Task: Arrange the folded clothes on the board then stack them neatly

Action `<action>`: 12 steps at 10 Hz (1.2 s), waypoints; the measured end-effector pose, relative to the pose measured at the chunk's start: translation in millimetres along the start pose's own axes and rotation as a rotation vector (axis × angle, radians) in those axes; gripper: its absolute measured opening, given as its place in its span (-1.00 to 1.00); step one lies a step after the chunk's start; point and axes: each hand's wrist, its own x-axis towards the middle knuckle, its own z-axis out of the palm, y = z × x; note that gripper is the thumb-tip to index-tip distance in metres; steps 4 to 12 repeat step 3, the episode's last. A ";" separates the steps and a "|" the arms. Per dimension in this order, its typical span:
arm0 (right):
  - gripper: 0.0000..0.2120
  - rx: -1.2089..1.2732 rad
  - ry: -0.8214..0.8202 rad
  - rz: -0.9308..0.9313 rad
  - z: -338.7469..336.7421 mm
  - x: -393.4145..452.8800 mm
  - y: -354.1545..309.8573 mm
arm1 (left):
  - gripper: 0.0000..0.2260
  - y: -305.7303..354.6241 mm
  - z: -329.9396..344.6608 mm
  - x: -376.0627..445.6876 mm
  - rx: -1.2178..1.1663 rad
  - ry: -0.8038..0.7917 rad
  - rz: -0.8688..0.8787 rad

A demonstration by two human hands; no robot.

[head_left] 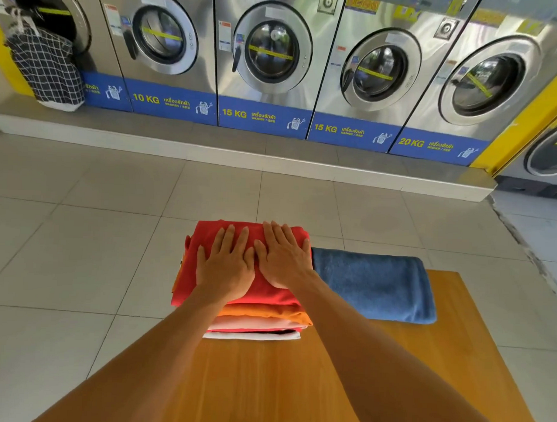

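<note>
A stack of folded clothes stands at the far left end of the wooden board [296, 385]. A red garment [203, 239] lies on top, with orange [267, 314], pink and white layers under it. My left hand [226, 266] and my right hand [283, 258] lie flat side by side on the red garment, fingers spread, palms down, gripping nothing. A folded blue towel [375, 285] lies on the board right beside the stack, touching its right side.
Pale floor tiles [80, 235] surround the board. A row of steel front-loading washing machines [270, 52] on a raised step fills the back. A black-and-white checked laundry bag [45, 67] hangs at the far left machine.
</note>
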 end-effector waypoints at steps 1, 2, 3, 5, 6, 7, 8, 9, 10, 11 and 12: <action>-0.38 0.004 -0.053 -0.003 -14.8 -11.8 3.7 | -0.44 -6.0 -23.9 -6.9 0.009 -0.131 -0.038; -0.37 0.088 -0.091 0.050 -22.6 -45.2 18.8 | -0.43 -12.0 -47.8 -26.2 0.008 -0.205 -0.074; -0.43 0.163 -0.080 0.047 -34.6 -83.0 35.1 | -0.45 -7.9 -70.8 -51.5 0.012 -0.146 -0.031; -0.43 0.163 -0.080 0.047 -34.6 -83.0 35.1 | -0.45 -7.9 -70.8 -51.5 0.012 -0.146 -0.031; -0.43 0.163 -0.080 0.047 -34.6 -83.0 35.1 | -0.45 -7.9 -70.8 -51.5 0.012 -0.146 -0.031; -0.43 0.163 -0.080 0.047 -34.6 -83.0 35.1 | -0.45 -7.9 -70.8 -51.5 0.012 -0.146 -0.031; -0.43 0.163 -0.080 0.047 -34.6 -83.0 35.1 | -0.45 -7.9 -70.8 -51.5 0.012 -0.146 -0.031; -0.43 0.163 -0.080 0.047 -34.6 -83.0 35.1 | -0.45 -7.9 -70.8 -51.5 0.012 -0.146 -0.031; -0.43 0.163 -0.080 0.047 -34.6 -83.0 35.1 | -0.45 -7.9 -70.8 -51.5 0.012 -0.146 -0.031; -0.43 0.163 -0.080 0.047 -34.6 -83.0 35.1 | -0.45 -7.9 -70.8 -51.5 0.012 -0.146 -0.031; -0.43 0.163 -0.080 0.047 -34.6 -83.0 35.1 | -0.45 -7.9 -70.8 -51.5 0.012 -0.146 -0.031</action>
